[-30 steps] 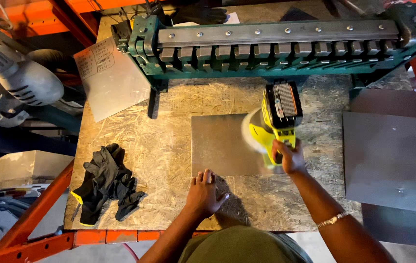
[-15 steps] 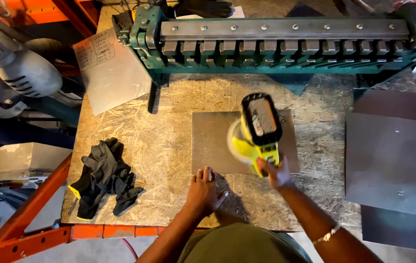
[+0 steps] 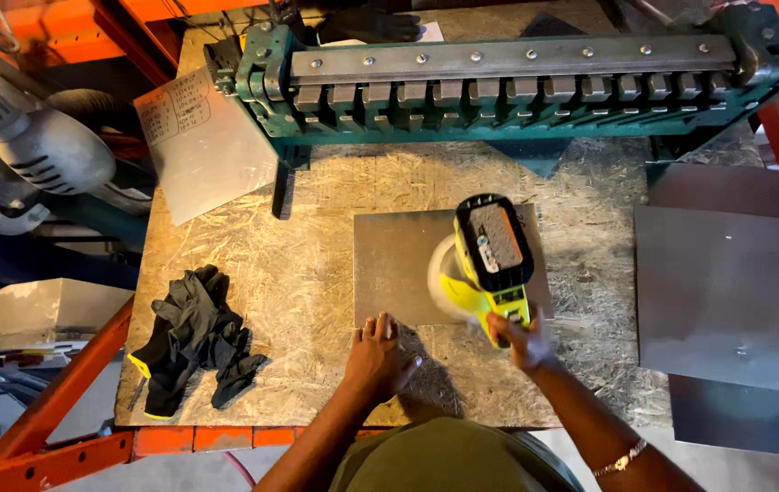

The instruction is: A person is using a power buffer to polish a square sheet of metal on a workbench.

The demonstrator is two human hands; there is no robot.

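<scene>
A square grey metal sheet [image 3: 394, 264] lies flat on the chipboard worktop [image 3: 298, 273]. My right hand [image 3: 519, 339] grips the handle of a yellow and black cordless sander [image 3: 488, 260], whose round pad rests on the sheet's right half. My left hand [image 3: 377, 355] presses flat, fingers together, on the sheet's near edge. The sander hides part of the sheet.
A green metal bending brake [image 3: 499, 87] spans the back of the worktop. Black gloves [image 3: 193, 333] lie at the left front. A paper sheet [image 3: 198, 141] leans at the back left. Grey metal sheets [image 3: 727, 292] are stacked at right. An orange frame [image 3: 61, 401] runs along the front left.
The sander has slid left across the metal sheet, from its right edge toward the middle. My left hand has stayed on the sheet's near edge.
</scene>
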